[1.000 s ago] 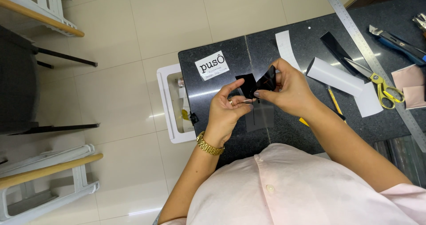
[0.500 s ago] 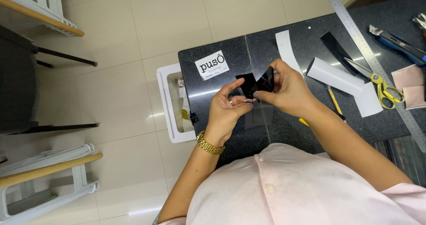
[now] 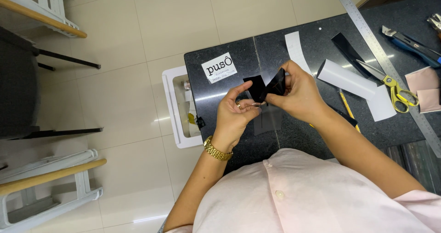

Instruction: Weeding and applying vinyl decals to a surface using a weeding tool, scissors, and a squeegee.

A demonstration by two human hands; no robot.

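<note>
Both my hands hold a small folded piece of black material [image 3: 265,87] over the dark stone table [image 3: 229,136]. My right hand [image 3: 298,93] pinches its right part between thumb and fingers. My left hand [image 3: 234,116], with a gold watch on the wrist and a ring, grips the lower left part; a thin needle-like thing seems to lie at its fingertips. A grey flat piece [image 3: 268,119] lies on the table under my hands.
On the table lie a white card with print [image 3: 219,68], a white paper strip [image 3: 295,49], a white roll [image 3: 347,79], yellow-handled scissors [image 3: 390,83], a long metal ruler [image 3: 386,60], a yellow pencil [image 3: 345,105], a blue tool [image 3: 411,43] and pink pieces [image 3: 425,88]. A white bin [image 3: 177,106] stands left of the table.
My left thumb and fingers have shifted slightly on the black piece; both hands stay in about the same place.
</note>
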